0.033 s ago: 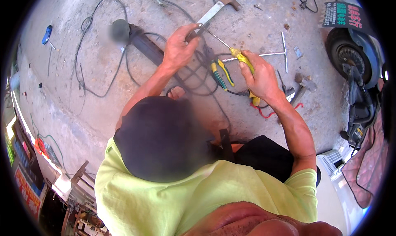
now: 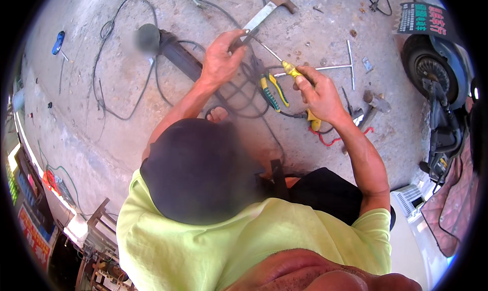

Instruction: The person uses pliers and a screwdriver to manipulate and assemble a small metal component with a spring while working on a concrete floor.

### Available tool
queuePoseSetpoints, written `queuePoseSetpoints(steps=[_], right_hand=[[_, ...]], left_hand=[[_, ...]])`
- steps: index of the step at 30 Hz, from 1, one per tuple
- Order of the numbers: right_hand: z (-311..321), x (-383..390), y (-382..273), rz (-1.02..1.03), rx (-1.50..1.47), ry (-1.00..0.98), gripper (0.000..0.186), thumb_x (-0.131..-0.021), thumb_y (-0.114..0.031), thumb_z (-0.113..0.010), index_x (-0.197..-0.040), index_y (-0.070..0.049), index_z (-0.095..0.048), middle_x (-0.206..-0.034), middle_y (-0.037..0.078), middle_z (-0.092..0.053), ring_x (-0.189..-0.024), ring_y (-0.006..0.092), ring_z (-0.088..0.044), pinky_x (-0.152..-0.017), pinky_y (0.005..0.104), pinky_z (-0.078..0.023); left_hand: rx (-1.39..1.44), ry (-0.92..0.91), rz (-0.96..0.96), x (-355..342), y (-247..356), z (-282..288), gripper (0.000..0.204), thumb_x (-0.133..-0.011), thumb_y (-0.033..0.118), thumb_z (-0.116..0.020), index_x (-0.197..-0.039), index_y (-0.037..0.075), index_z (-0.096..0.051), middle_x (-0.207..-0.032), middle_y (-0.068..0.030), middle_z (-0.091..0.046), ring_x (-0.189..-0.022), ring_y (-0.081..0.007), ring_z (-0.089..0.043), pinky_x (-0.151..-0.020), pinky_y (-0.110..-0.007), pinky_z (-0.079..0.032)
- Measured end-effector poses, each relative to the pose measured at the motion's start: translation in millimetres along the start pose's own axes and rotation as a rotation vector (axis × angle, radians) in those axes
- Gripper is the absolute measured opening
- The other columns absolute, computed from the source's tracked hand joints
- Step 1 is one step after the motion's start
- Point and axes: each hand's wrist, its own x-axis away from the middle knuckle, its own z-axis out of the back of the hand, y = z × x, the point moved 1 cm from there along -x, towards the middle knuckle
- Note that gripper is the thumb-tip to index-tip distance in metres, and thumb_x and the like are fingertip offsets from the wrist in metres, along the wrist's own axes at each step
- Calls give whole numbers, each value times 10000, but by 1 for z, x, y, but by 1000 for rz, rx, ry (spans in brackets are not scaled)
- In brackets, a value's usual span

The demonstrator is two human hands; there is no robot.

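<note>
Yellow screwdriver (image 2: 290, 67), gripped in fingers of right hand (image 2: 323, 96), angled lengthwise toward hammer (image 2: 260, 18), clasped in fingers of left hand (image 2: 219, 61).

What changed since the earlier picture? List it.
The right hand has shifted its grip on the yellow screwdriver, which moved slightly down the picture with more of it covered. Nothing was let go. The left hand still holds the hammer; the pliers stayed put.

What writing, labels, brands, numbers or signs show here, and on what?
Dark flap by the wheel: white, green and red lettering, not copied out.
Red sign, lower left: pale lettering, too small to read.
Small label on the scooter: too small to read.
Hammer, screwdriver: none I can make out.
</note>
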Motion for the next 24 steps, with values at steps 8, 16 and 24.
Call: queuePoseSetpoints(steps=[8, 16, 24], right_hand=[[3, 3, -12, -163, -262, -86, 350, -1033, -323, -568, -1197, -19, -624, -931, 46, -632, -652, 91, -558, -566, 253, -455], [2, -1, 2, -134, 170, 30, 376, -1062, -349, -509, -1205, -16, -611, -858, 34, -612, -637, 98, -553, -558, 253, -448], [1, 2, -9, -137, -101, -13, 370, -990, -234, -636, -1256, 16, -578, -872, 54, -607, -767, 139, -600, -595, 296, -480]], left_hand=[[9, -11, -17, -2, 2, -4, 380, -895, 79, -715, -1264, 25, -640, -926, -37, -642, -813, -116, -581, -742, -277, -498], [-30, 2, -74, 6, 2, -6, 374, -899, 72, -706, -1266, 37, -643, -922, -38, -640, -802, -111, -582, -728, -276, -496], [23, -16, -29, -3, 7, -1, 371, -897, 73, -714, -1261, 33, -650, -884, -31, -648, -768, -103, -586, -699, -263, -488]])
